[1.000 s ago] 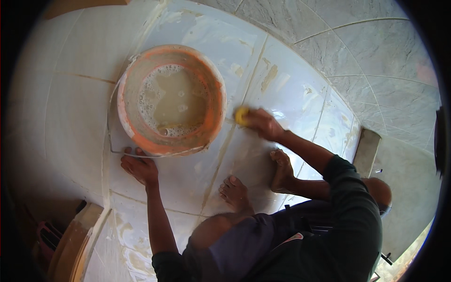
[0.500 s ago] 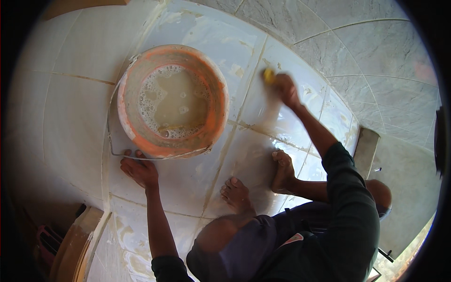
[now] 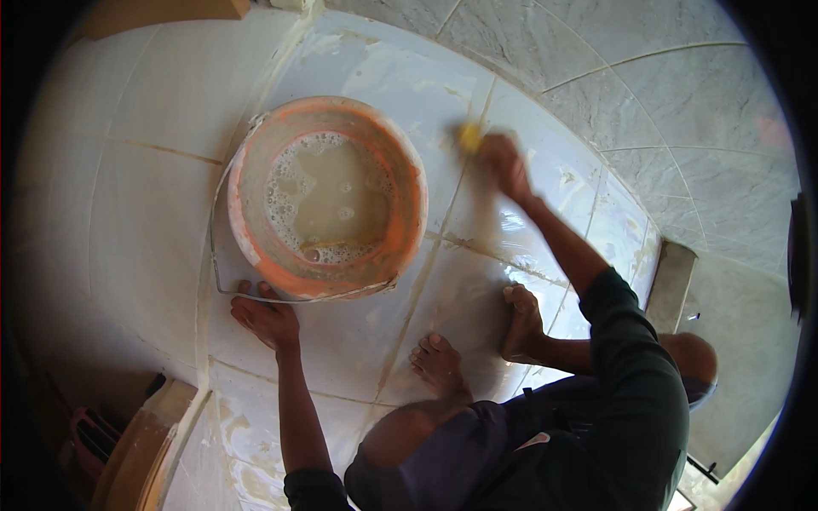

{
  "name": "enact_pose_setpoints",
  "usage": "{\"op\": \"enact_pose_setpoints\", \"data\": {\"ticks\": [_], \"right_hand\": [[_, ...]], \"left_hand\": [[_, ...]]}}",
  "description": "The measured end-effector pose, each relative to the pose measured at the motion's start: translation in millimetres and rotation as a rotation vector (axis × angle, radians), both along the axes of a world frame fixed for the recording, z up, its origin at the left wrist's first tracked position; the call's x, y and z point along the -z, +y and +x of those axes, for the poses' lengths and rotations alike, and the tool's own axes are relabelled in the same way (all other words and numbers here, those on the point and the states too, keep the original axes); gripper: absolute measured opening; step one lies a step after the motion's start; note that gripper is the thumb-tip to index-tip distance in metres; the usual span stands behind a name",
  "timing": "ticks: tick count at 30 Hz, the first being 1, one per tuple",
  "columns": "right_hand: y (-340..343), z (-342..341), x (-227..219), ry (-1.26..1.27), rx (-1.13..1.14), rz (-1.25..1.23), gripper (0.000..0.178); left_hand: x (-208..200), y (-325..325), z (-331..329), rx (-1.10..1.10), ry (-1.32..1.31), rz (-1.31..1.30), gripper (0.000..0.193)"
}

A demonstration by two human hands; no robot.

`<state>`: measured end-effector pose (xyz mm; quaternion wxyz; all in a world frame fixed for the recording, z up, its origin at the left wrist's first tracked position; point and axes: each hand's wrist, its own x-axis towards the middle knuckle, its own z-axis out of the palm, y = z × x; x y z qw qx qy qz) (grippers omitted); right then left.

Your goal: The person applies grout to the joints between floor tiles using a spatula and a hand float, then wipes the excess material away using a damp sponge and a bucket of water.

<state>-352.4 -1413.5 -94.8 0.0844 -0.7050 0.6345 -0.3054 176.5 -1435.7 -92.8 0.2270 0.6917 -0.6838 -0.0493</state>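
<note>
The hands are set well apart over a floor (image 3: 319, 353) of pale, glossy tiles. The right hand (image 3: 504, 164), blurred by motion, is closed around a yellow pad (image 3: 469, 138), which projects from the finger side toward the bucket and lies close to a joint between tiles; whether the pad touches the floor cannot be made out. The left hand (image 3: 266, 317) is part-open and empty, back uppermost, its fingers bent and slightly spread; the fingertips lie at the wire handle (image 3: 216, 252), though contact with the wire cannot be confirmed. Just beyond the left hand, and to the left of the right hand, stands an orange bucket (image 3: 412, 192), its rim and inner wall smeared with a whitish deposit. It contains cloudy, beige water (image 3: 336, 200) with foam gathered mainly along the edge; the handle is lowered around the outside, on the side nearest the left hand. Between the hands, toward the body, are two bare feet (image 3: 439, 362), the right one farther forward. Dried, pale brown patches mark the tiles near the right hand and along the joints. Past the right hand, grey veined tiles (image 3: 630, 111) border the pale area; behind and to the left of the left hand is a brown wooden piece (image 3: 141, 451), and far ahead of that hand, another wooden edge (image 3: 166, 19).
</note>
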Motion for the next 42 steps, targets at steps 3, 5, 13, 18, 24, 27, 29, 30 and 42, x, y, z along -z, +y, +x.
{"op": "enact_pose_setpoints", "data": {"ticks": [3,5,13,18,24,27,29,30,42], "right_hand": [[-68.2,-39.3,-15.2,0.261,0.442,-0.141,0.022],[-46.1,-35.1,16.6,0.322,0.17,-0.159,0.025],[-42.8,-84.2,-8.1,0.63,0.273,0.257,0.013],[-20.1,-19.1,14.9,0.403,-0.14,0.03,0.036],[-53.3,-82.5,-31.5,0.56,0.111,0.221,0.029],[-57.5,-25.5,-12.9,0.458,0.136,0.09,0.034],[-5.8,31.0,7.4,0.35,-0.078,-0.021,0.041],[13.7,80.1,-7.4,0.155,-0.231,0.085,0.038],[-122.2,86.8,-145.1,-0.085,0.05,0.077,0.028]], "left_hand": [[-8.8,0.2,-6.0,0.024,-0.012,0.035,0.044],[-3.5,-0.7,-10.4,0.04,-0.012,0.028,0.043],[-3.3,4.7,-11.2,0.067,-0.029,-0.013,0.043],[-11.4,-1.3,2.3,-0.026,-0.041,0.038,0.039],[-6.1,-0.4,-14.2,0.021,0.042,0.022,0.048],[-6.9,-0.4,-3.5,-0.001,-0.037,0.005,0.033],[-5.1,-1.5,-0.7,-0.015,-0.043,-0.021,0.033],[-8.3,-0.3,13.6,-0.016,-0.058,-0.041,0.034],[-60.2,5.6,-15.6,-0.156,1.174,0.256,0.047]]}}
